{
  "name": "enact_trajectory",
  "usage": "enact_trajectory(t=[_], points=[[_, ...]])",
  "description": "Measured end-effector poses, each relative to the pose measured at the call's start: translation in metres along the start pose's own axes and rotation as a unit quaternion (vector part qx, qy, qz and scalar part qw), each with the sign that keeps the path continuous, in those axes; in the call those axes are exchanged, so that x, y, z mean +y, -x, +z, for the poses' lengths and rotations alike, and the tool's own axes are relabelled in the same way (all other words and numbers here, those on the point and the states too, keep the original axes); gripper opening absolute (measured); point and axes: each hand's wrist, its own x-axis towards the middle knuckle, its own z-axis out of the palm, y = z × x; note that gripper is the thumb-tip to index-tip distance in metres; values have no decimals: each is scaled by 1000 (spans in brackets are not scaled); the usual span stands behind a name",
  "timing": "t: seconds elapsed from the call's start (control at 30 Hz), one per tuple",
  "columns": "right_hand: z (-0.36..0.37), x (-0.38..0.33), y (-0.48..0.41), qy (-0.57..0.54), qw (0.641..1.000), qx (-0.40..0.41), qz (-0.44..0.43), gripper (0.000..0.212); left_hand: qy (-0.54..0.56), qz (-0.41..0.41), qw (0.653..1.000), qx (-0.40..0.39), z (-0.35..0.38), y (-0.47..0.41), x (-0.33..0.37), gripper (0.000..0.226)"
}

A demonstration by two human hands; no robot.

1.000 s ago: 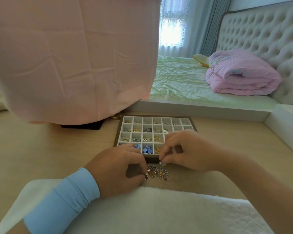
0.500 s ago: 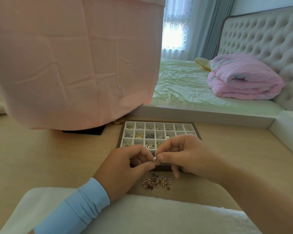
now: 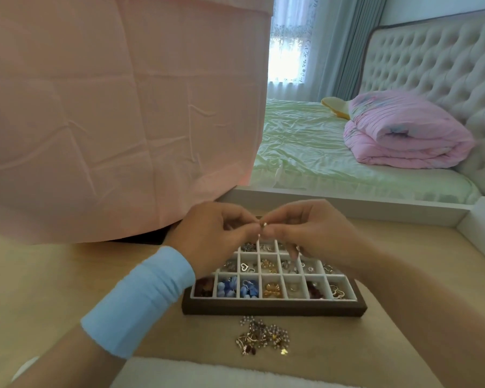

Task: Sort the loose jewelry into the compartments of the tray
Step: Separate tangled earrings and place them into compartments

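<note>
Hands point(image 3: 207, 239) point(image 3: 317, 233) higher, fingers point(image 3: 247, 228) round gold piece point(image 3: 263, 224)

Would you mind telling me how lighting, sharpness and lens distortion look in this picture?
Head view: the window is blown out, the table softly and evenly lit; the wide lens bows the headboard; tray and loose jewelry are fairly sharp; the small piece pinched between left hand and right hand is too soft to identify.

Only one view is given, taken from the person's head with a wide lens. It is directed forward and down over the counter point(image 3: 53, 275), close above the left hand point(image 3: 216, 236) and the right hand point(image 3: 317, 233). The tray point(image 3: 272, 308) is seen near, just beneath them, and the bed point(image 3: 305, 152) far behind at the right.
</note>
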Motion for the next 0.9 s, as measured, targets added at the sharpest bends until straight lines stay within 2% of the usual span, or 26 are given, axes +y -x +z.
enact_trajectory(t=[0.23, 0.43, 0.53, 0.63, 0.8, 0.9], points=[[-27, 0, -57, 9, 999, 52, -10, 13, 16, 10, 999, 28, 1, -73, -16, 9], [-33, 17, -88, 64, 995, 78, -1, 14, -6, -8, 1000, -12, 12, -92, -40, 10], [-35, 26, -96, 186, 982, 40, 8, 7, -47, -8, 997, -56, 18, -90, -49, 6], [-34, 31, -102, 263, 964, -10, 30, 13, -85, -4, 993, -87, 21, -89, -58, 3], [-30, 28, -106, 319, 946, -49, 17, 12, -68, -19, 992, -106, 24, -90, -66, 9], [-31, 26, -105, 340, 938, -63, 12, 18, -77, -2, 991, -107, 27, -90, -64, 12]])
